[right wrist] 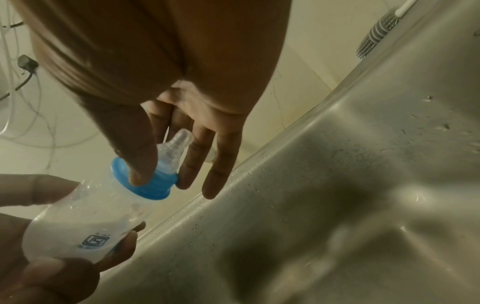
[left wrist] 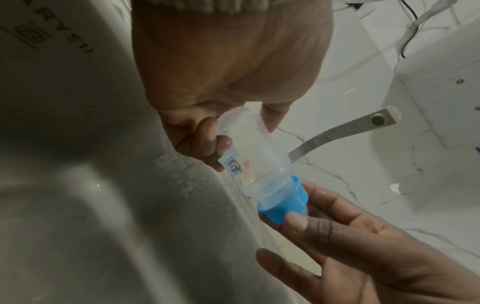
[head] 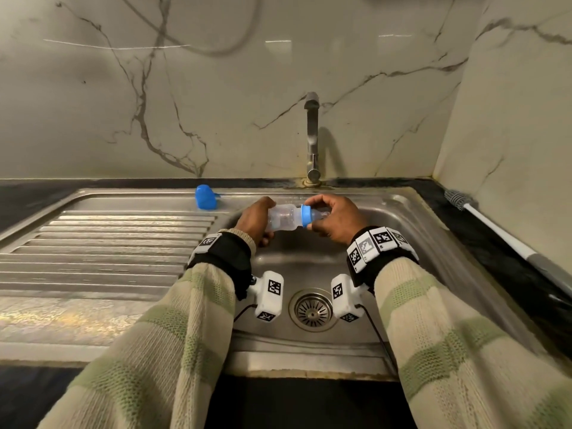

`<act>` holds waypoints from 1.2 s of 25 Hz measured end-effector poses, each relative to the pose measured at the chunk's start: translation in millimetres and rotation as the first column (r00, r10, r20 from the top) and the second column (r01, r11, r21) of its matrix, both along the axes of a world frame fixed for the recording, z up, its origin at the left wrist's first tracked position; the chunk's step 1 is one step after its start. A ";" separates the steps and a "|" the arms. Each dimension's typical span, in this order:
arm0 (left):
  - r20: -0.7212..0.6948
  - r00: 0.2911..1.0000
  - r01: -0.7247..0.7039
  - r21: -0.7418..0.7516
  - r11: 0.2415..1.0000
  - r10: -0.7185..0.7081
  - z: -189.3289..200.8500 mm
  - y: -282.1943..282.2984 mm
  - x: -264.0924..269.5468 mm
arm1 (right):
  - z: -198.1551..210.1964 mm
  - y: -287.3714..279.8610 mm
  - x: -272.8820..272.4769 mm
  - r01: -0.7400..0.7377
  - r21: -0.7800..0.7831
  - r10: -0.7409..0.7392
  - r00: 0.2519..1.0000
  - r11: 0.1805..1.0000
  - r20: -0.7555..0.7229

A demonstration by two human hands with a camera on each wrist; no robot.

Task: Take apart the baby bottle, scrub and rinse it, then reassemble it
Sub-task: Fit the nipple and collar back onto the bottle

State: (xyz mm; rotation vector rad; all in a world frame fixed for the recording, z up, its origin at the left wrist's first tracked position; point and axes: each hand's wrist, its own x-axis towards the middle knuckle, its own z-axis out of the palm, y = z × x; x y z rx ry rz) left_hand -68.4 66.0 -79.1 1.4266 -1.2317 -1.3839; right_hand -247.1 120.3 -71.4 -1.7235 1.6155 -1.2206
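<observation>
A clear baby bottle (head: 283, 218) (left wrist: 249, 152) (right wrist: 85, 222) lies sideways in the air over the sink basin (head: 312, 267). My left hand (head: 255, 219) (left wrist: 207, 142) grips the bottle's body at its base end. My right hand (head: 334, 218) (right wrist: 155, 164) pinches the blue screw collar (head: 305, 215) (left wrist: 283, 201) (right wrist: 145, 181) between thumb and fingers. The clear teat (right wrist: 176, 146) sticks out of the collar toward my right palm. A blue cap (head: 205, 197) stands on the steel drainboard near the wall.
The faucet (head: 312, 134) rises behind the basin; no water runs from it. A bottle brush (head: 483, 218) (right wrist: 379, 30) lies on the dark counter at the right. The ribbed drainboard (head: 102, 243) stretches left. The drain strainer (head: 312, 309) sits below my wrists.
</observation>
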 end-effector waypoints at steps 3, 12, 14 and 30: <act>-0.006 1.000 -0.014 0.002 1.000 0.014 -3.0 -0.1 0.7 | -1.3 -0.3 1.2 -0.017 0.017 0.017 1.000 1.000 -0.023; -0.221 0.975 0.019 -0.038 0.999 -0.027 4.8 5.7 -2.3 | -0.9 2.9 6.2 -0.029 0.100 0.020 0.996 0.995 0.082; -0.297 0.954 0.030 -0.039 0.999 -0.041 5.5 3.6 -3.1 | -0.1 3.0 6.7 -0.021 0.097 0.011 0.994 0.995 0.104; -0.324 0.946 -0.055 -0.136 0.989 0.008 7.7 2.0 -4.8 | 1.4 3.7 6.7 0.003 0.098 -0.017 0.989 0.995 0.150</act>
